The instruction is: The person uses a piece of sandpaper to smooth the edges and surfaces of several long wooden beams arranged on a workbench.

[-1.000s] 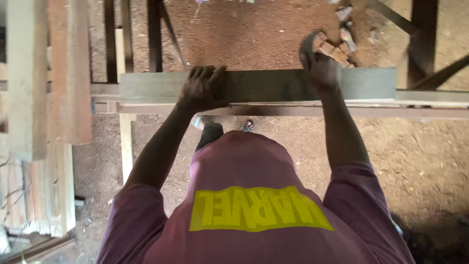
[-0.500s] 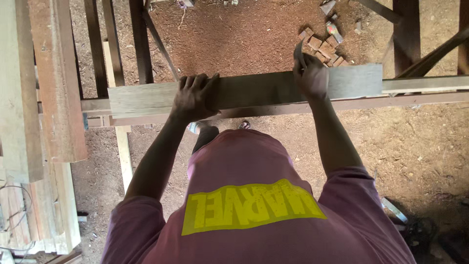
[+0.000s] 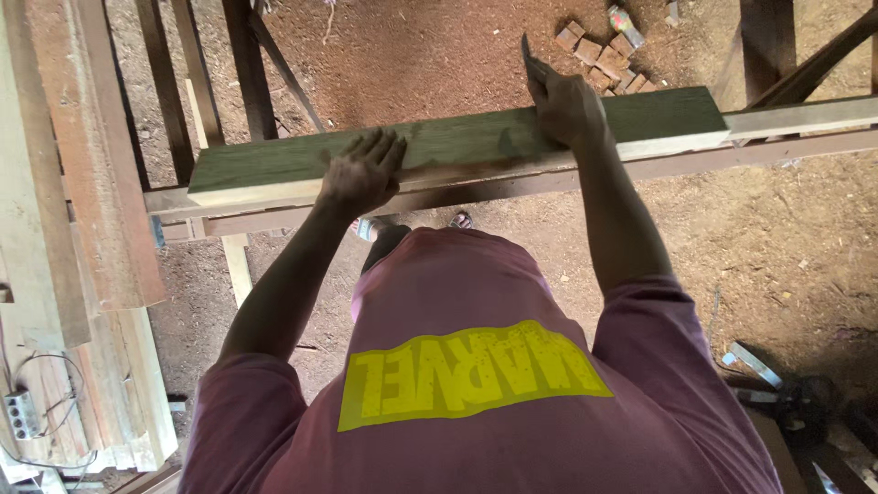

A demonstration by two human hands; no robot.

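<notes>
Planks [image 3: 78, 183] flank green board [image 3: 457, 146] under left hand [image 3: 361, 174].

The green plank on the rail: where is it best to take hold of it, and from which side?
Probably near its two ends, from the near long side. The green plank lies flat and level across the rail. The left hand presses flat on top and the right hand rests further along; a wider hold should balance better.
</notes>
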